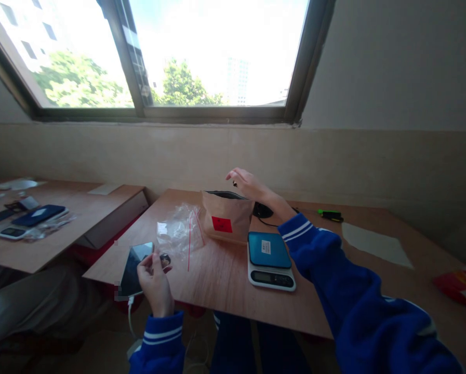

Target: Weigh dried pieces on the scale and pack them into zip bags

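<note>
My left hand (155, 283) hovers at the near left edge of the wooden table (225, 280), pinching a small dark round object (164, 258) between the fingertips. Just beyond it lies a clear zip bag (180, 231) with a red seal line. My right hand (248, 184) reaches over the open top of a brown paper pouch (227, 217) with a red label; a tiny dark piece seems pinched in its fingertips. A digital scale (269, 258) with a blue platform sits below my right forearm.
A phone (133, 269) with a white cable lies at the table's left corner. A black object with a cord (263, 210), a green marker (330, 213), a paper sheet (375, 245) and a red packet (461, 283) sit farther right. A second table (61, 234) at left holds devices.
</note>
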A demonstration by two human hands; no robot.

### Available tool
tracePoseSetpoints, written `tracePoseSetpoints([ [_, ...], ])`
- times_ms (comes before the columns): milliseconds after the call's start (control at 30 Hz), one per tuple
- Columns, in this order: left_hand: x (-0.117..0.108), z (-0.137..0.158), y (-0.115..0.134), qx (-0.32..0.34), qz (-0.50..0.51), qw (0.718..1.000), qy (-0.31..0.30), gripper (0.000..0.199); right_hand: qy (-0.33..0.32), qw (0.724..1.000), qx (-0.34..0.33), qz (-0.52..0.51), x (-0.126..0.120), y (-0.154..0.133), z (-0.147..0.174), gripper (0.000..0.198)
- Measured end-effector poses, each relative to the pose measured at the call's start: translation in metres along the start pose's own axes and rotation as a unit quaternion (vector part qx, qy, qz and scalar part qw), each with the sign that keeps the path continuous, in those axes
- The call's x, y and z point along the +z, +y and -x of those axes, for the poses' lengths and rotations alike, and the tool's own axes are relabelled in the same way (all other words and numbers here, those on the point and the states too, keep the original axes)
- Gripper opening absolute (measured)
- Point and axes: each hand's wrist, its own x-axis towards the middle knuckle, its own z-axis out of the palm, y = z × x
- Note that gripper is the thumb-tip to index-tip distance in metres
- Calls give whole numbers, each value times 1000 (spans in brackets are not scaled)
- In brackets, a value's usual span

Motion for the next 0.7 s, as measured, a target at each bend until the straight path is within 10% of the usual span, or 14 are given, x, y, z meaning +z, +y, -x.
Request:
tracePoseSetpoints([
  [300,3,3,2,2,-11,1000,3,26,40,983,29,-177,34,18,2,29],
  [700,2,11,5,13,20,999,-32,29,72,980,-71,173,24,-5,48,34],
])
